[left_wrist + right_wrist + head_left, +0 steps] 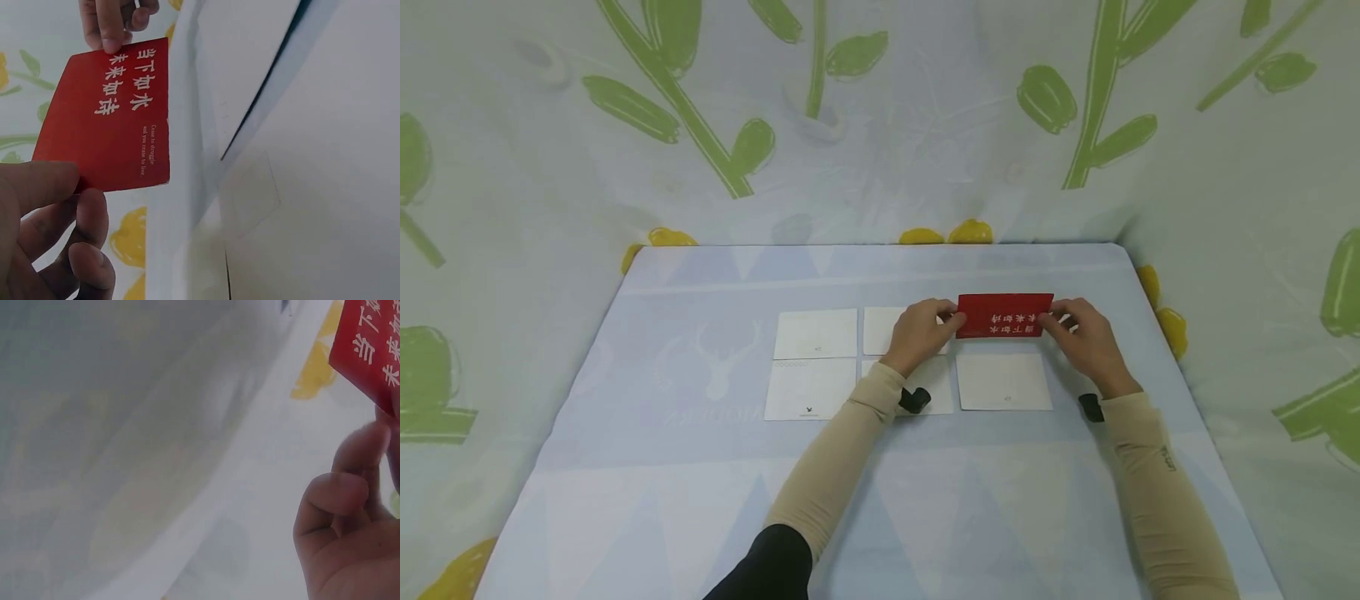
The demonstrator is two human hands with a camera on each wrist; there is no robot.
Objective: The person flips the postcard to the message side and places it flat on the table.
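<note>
A red card (1003,316) with white Chinese characters is held up between both hands, above the back right part of the table. In the head view its lettering appears upside down. My left hand (921,333) pinches one end between thumb and finger, and my right hand (1086,342) pinches the other. Smaller English text also shows on the card (119,119) in the left wrist view. Below and beside the hands lie several white cards in two rows, among them a near right one (1004,382) and a far left one (816,333). My left forearm partly covers the middle ones.
The table (647,500) has a pale blue patterned cloth with a deer-head print left of the cards. Behind and at the sides hangs a white curtain (910,158) with green leaves. Black wrist cameras (915,401) sit on both wrists.
</note>
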